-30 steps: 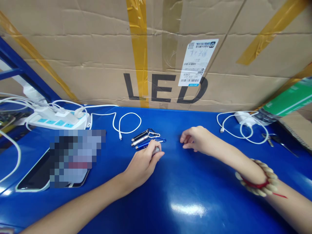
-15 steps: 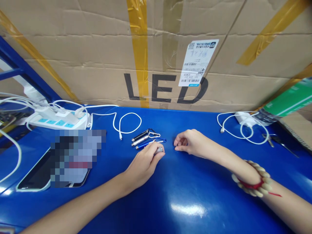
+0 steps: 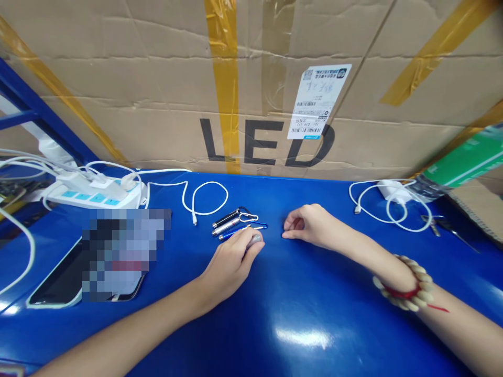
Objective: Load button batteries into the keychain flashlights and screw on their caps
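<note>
My left hand is closed around a small grey cylinder. Only its rounded end shows past my thumb and finger, and the rest is hidden in the grip. Just beyond those knuckles lie three slim keychain flashlights side by side: a black one, a silver one and a blue one, each with a carabiner clip at its right end. To the right, my right hand rests low at the blue tabletop with thumb and fingertips pinched together. Whatever those fingertips hold, if anything, is hidden.
Two phones or tablets, partly pixelated, lie at left. Behind them is a white power strip with plugs and cables. White charging cables lie at the back, with keys at right. A large cardboard box walls off the rear.
My right hand has shifted very slightly up and to the right, still pinched. My left hand keeps its hold on the grey cylinder, almost unmoved. The flashlights lie as before.
</note>
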Motion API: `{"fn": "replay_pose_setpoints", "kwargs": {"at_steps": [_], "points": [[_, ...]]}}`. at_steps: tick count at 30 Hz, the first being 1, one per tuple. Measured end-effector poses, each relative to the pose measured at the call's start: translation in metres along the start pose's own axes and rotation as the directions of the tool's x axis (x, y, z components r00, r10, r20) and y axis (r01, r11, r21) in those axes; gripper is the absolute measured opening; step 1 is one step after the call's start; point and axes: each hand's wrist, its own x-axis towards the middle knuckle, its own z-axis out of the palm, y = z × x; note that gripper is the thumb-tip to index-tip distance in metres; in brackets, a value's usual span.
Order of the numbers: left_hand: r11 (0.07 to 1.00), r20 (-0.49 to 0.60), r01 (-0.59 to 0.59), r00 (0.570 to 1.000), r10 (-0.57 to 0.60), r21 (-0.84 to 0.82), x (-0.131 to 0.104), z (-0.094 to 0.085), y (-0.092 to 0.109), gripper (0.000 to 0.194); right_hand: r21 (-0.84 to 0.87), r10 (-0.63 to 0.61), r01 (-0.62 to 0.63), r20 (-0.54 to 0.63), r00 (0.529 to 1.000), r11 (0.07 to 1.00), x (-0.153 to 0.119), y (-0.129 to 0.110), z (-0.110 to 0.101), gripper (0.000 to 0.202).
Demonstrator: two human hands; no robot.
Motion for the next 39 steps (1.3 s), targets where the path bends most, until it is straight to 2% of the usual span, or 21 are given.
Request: {"fn": "replay_pose_setpoints", "kwargs": {"at_steps": [11,19,22,25,29,34,39], "points": [[0.983,-0.045,0.065,0.997,-0.058,0.172,-0.001,-0.001,0.001,0.023,-0.003,0.016,-0.016,0.093,0.996,1.0,-0.002,-0.002,-0.004,0.02],[0.982,-0.065,0.058,0.997,-0.047,0.182,-0.001,0.001,-0.002,0.023,0.019,-0.083,0.081,0.106,0.991,0.996,-0.001,0.004,-0.005,0.019],[0.981,-0.051,0.078,0.996,-0.07,0.179,-0.001,0.0,-0.001,0.022,0.098,-0.127,0.123,0.038,0.991,0.988,0.0,0.002,-0.002,0.019],[0.985,-0.014,0.108,0.994,-0.107,0.136,-0.001,-0.001,0.001,0.022,0.249,-0.146,0.169,-0.108,0.983,0.954,-0.004,-0.011,0.002,0.019],[0.995,0.06,0.095,0.994,-0.096,0.018,-0.002,-0.002,0.003,0.02,0.402,-0.199,0.297,-0.268,0.943,0.866,-0.015,-0.035,0.006,0.015],[0.992,0.102,0.093,0.991,-0.084,-0.082,-0.002,-0.001,0.001,0.016,0.34,-0.385,0.472,-0.294,0.875,0.813,-0.026,-0.051,0.01,0.01],[0.994,0.076,0.077,0.995,-0.071,-0.078,-0.001,-0.002,-0.001,0.014,0.24,-0.418,0.514,-0.355,0.836,0.824,-0.027,-0.049,0.011,0.011]]}}
